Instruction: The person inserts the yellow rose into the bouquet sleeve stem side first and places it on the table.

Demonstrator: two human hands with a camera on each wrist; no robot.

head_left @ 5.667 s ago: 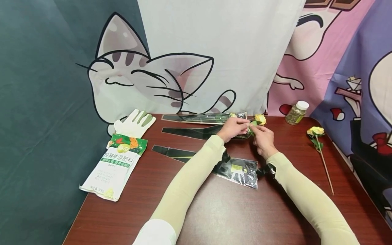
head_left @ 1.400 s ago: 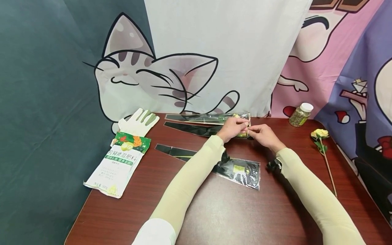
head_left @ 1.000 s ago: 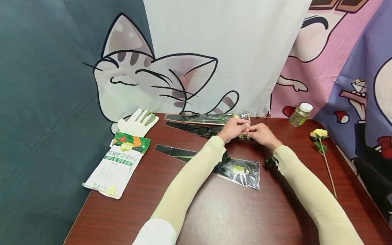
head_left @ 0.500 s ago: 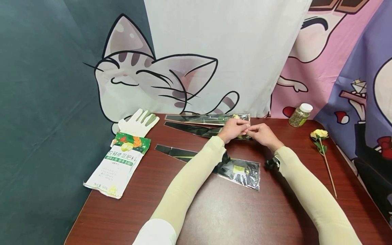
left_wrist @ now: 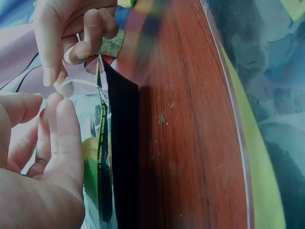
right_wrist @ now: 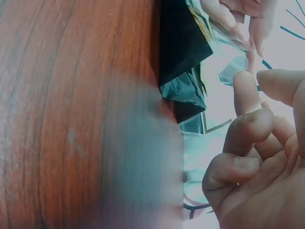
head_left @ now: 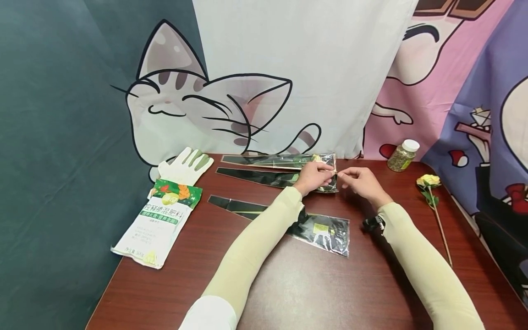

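A dark-backed clear flower sleeve (head_left: pixel 255 176) lies along the back of the table, its mouth pointing right. My left hand (head_left: pixel 314 178) pinches the clear film (left_wrist: pixel 78 86) at that mouth. From the right, my right hand (head_left: pixel 360 183) reaches to the same edge, thumb and index fingertips at the film. Yellow and green of a rose (left_wrist: pixel 90 157) show through the plastic in the left wrist view. Behind lies another sleeve (head_left: pixel 251 159) with a yellow rose (head_left: pixel 316 158) inside. In front, partly under my left forearm, is a third sleeve (head_left: pixel 340 233) with a yellow-green patch.
A loose yellow rose (head_left: pixel 429 180) with a long stem lies at the right. Behind it stands a white-lidded jar (head_left: pixel 402 156). At the left are a white fertilizer bag (head_left: pixel 158 224) and a white-and-green glove (head_left: pixel 181 168) on the brown table (head_left: pixel 297 293).
The rose head that stuck out past the middle sleeve's mouth is now inside it. My right hand has just moved slightly right, and the sleeve's tip has shifted a little left.
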